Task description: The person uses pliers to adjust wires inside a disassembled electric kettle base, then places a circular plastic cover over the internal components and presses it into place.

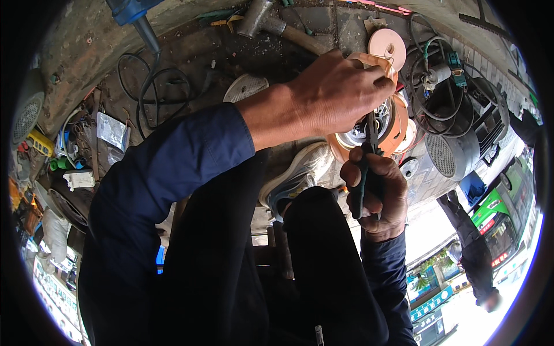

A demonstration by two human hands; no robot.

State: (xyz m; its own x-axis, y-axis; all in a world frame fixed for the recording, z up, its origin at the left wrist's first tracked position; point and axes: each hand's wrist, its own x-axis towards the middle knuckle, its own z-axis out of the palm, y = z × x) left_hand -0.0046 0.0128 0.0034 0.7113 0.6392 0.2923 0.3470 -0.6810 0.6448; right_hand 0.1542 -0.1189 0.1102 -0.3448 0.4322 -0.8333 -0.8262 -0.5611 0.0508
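The round orange housing (399, 128) is just beside our shoe (303, 167). With our right hand (384, 193) we grasp the pliers (372, 143), whose nose reaches over its opening. Our left hand (337, 92) bends its fingers at the upper rim; what they pinch, we cannot tell. Farther away lies a hammer (283, 27).

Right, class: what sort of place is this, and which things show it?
Probably an outdoor roadside repair spot: the right hand holds pliers, a hammer lies on the paved ground, and a green vehicle stands beyond.
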